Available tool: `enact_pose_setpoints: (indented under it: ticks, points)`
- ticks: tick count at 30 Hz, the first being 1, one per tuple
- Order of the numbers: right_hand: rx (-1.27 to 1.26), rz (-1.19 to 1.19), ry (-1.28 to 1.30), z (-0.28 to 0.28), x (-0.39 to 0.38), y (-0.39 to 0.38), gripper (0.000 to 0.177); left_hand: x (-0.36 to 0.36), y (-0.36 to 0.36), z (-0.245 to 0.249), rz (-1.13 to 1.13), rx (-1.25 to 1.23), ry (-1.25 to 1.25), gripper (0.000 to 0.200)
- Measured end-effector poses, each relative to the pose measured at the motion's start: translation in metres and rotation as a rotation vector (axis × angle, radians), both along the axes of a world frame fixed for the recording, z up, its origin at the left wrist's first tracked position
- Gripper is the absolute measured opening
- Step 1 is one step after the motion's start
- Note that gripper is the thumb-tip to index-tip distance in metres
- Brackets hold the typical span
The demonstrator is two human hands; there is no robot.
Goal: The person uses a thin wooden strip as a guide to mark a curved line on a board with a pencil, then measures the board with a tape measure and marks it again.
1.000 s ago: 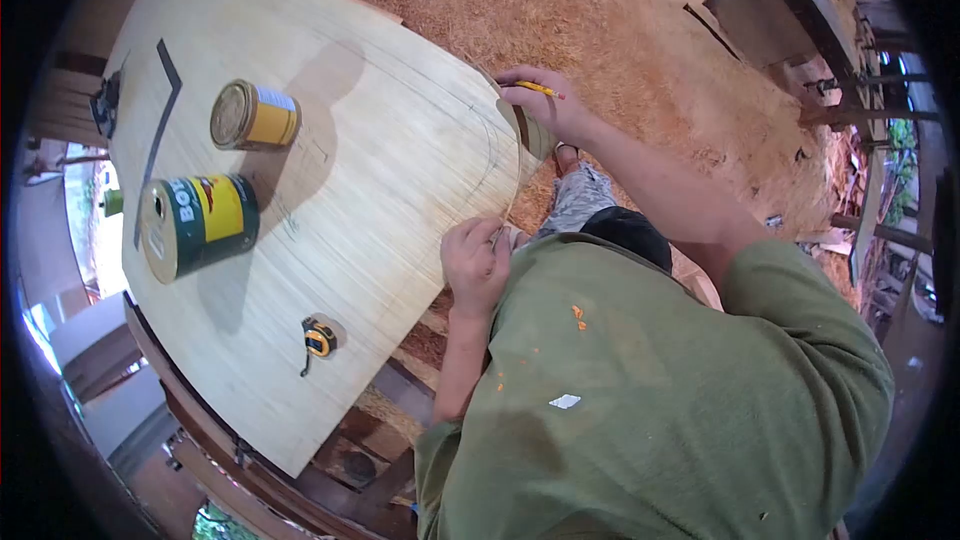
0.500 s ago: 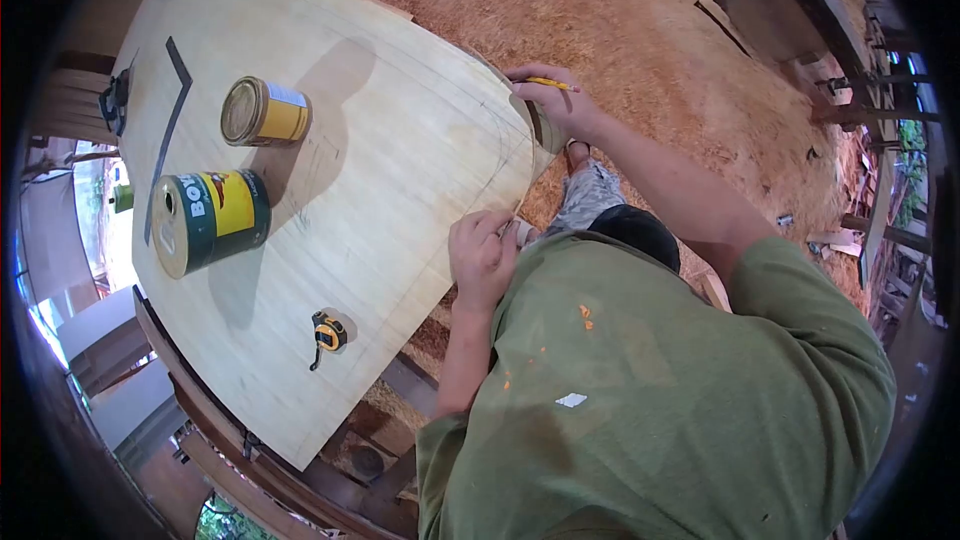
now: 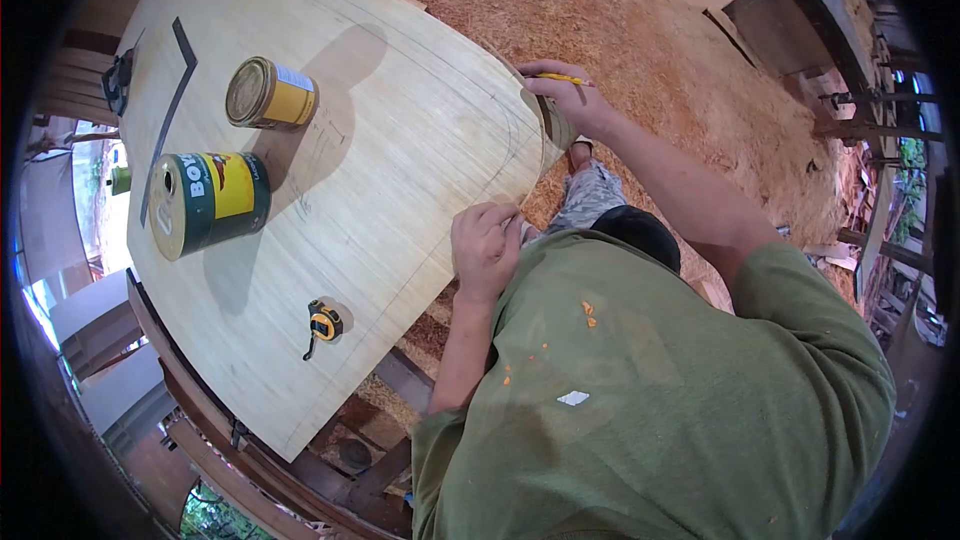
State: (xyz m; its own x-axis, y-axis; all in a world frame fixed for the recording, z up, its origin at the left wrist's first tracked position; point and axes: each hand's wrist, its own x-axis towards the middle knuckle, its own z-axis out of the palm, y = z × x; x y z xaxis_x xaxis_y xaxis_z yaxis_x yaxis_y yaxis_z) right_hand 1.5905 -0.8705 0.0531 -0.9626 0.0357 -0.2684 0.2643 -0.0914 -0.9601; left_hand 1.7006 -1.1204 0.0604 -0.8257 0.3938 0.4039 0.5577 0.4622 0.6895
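Observation:
A pale plywood sheet with pencil lines and a rounded corner lies before me. My right hand is closed at that corner, with a yellow pencil held across its fingers. A thin strip follows the curved edge beside this hand. My left hand rests at the sheet's near edge with its fingers curled together; what they pinch is hidden. A black-and-yellow tape measure lies on the sheet to the left of my left hand.
Farther left on the sheet stand a green-and-yellow can and a smaller yellow can. A dark metal square lies beyond them, near a dark tool. Sawdust covers the ground. Wooden beams show below the sheet.
The view has shifted slightly, so the sheet and the things on it sit a little differently in frame. Both hands keep nearly the same places at the edge, the pencil still in my right hand.

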Motion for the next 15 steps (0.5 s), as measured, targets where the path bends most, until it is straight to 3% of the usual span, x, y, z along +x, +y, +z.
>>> enact_pose_setpoints:
  ticks: [4, 5, 15]
  points:
    - [0.000, 0.006, -0.004, -0.003, -0.001, 0.001, 0.040, 0.000, 0.000, -0.001, 0.006, -0.005, -0.012, 0.012]
    - [0.007, 0.009, 0.021, -0.006, -0.001, 0.001, 0.040, 0.001, 0.002, -0.001, 0.016, -0.001, -0.021, 0.020]
    - [-0.038, -0.020, -0.009, -0.005, -0.002, 0.001, 0.037, 0.000, -0.002, -0.004, 0.002, 0.000, -0.005, 0.013]
